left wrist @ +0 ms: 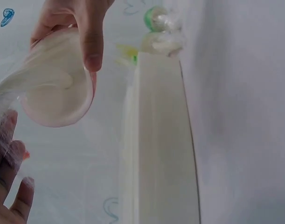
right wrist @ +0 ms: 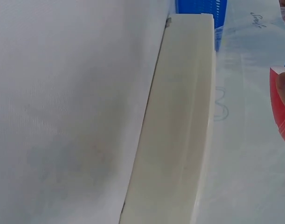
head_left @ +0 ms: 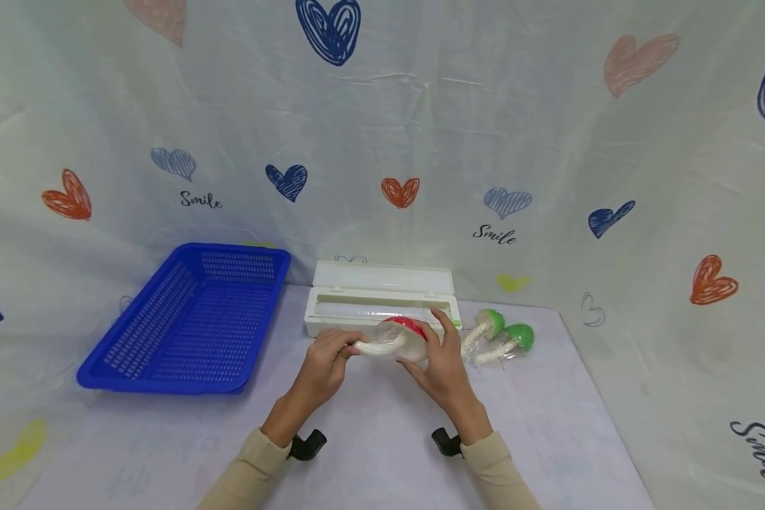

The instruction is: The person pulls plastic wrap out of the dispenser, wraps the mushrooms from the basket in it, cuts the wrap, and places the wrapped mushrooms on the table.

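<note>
A toy mushroom with a red cap and a white stem is held in the air between both hands, lying sideways. My left hand pinches the stem end, where clear cling film is bunched in the left wrist view. My right hand grips the cap's rim, thumb below and fingers above in the head view. The cap's pale underside faces the left wrist camera. Only a red edge of the cap appears in the right wrist view.
Just behind the hands stands a white cling film dispenser, its lid raised. Two green-capped toy mushrooms in clear film lie to the right. A blue plastic basket sits at the left on the white-covered table.
</note>
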Motion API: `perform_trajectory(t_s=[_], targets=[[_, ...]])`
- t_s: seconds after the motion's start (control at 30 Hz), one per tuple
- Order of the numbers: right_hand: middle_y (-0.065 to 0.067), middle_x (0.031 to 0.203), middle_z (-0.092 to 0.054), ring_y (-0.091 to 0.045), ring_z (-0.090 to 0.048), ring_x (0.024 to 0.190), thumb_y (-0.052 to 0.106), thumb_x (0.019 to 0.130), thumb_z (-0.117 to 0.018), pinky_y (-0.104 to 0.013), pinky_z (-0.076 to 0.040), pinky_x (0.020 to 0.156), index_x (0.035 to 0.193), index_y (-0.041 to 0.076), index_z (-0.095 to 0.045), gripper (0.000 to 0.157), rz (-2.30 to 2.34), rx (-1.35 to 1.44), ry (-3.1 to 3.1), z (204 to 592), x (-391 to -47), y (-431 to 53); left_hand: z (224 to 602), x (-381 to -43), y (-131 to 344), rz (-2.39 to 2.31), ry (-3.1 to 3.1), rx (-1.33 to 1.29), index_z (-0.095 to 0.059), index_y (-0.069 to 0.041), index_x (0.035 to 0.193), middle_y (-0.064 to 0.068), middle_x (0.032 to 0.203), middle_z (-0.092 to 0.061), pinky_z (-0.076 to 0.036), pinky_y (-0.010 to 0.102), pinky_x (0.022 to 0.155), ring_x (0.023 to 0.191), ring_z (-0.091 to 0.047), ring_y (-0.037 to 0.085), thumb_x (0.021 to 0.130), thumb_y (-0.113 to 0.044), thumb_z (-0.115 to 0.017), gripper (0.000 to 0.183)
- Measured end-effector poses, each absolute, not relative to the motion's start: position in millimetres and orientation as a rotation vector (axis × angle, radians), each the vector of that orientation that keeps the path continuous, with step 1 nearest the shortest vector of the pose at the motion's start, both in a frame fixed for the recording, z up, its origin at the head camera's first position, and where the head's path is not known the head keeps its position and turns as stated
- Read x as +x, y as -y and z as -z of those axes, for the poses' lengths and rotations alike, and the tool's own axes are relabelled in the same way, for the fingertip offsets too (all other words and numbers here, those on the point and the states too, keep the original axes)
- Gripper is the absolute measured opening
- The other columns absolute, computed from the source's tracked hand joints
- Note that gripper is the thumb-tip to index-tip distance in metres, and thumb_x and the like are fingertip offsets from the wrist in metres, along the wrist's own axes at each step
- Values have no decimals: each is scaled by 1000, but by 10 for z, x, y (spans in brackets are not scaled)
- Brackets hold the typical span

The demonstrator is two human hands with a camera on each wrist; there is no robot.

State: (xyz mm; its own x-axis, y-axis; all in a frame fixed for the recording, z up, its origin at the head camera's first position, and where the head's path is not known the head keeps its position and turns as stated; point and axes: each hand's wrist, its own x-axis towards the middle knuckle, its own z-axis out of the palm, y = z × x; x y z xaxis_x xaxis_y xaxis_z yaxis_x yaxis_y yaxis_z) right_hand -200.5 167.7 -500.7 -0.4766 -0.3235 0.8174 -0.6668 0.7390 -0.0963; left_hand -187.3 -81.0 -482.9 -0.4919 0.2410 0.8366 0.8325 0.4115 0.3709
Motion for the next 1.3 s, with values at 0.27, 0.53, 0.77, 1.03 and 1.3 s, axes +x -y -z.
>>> perform_trajectory(t_s=[0.27, 0.53, 0.77, 1.03, 1.3], targets=[[-25, 122, -56, -40, -54, 113, 15, 58, -101, -50, -45, 96, 136, -11, -54, 95, -561, 774, 2024, 4926, -1981, -1736, 4686, -1839, 775, 1057, 1947, -937, -73, -6, 107, 5, 98, -75, -47, 34, 82, 90, -64, 21, 104, -29, -51, 32], [-28, 125, -57, -44, -55, 116, 12, 72, -94, -38, -38, 112, 129, -16, -48, 79, -677, 852, 1914, 4866, -1965, -1786, 4550, -1804, 743, 1034, 1890, -959, -73, -6, 107, 3, 95, -75, -45, 39, 85, 87, -66, 20, 104, -27, -51, 31], [-30, 122, -58, -44, -56, 113, 34, 96, -72, -42, -41, 106, 125, -17, -53, 62, -661, 869, 1880, 4836, -1947, -1808, 4483, -1753, 757, 1060, 1896, -973, -73, -4, 111, 6, 97, -74, -49, 27, 76, 83, -64, 18, 104, -27, -53, 32], [-22, 122, -63, -39, -59, 112, 26, 81, -88, -42, -46, 101, 133, -8, -59, 68, -643, 896, 2000, 4987, -1872, -1859, 4785, -1693, 874, 1155, 2003, -973, -70, 0, 117, 10, 104, -72, -52, 21, 67, 79, -60, 13, 98, -9, -68, 21], [-16, 123, -61, -30, -60, 112, 23, 74, -92, -35, -52, 95, 140, 1, -59, 77, -677, 910, 2161, 5198, -1782, -1899, 5121, -1596, 913, 1221, 2190, -946, -67, -4, 119, 5, 107, -68, -53, 20, 64, 76, -58, 11, 75, -6, -91, 50]])
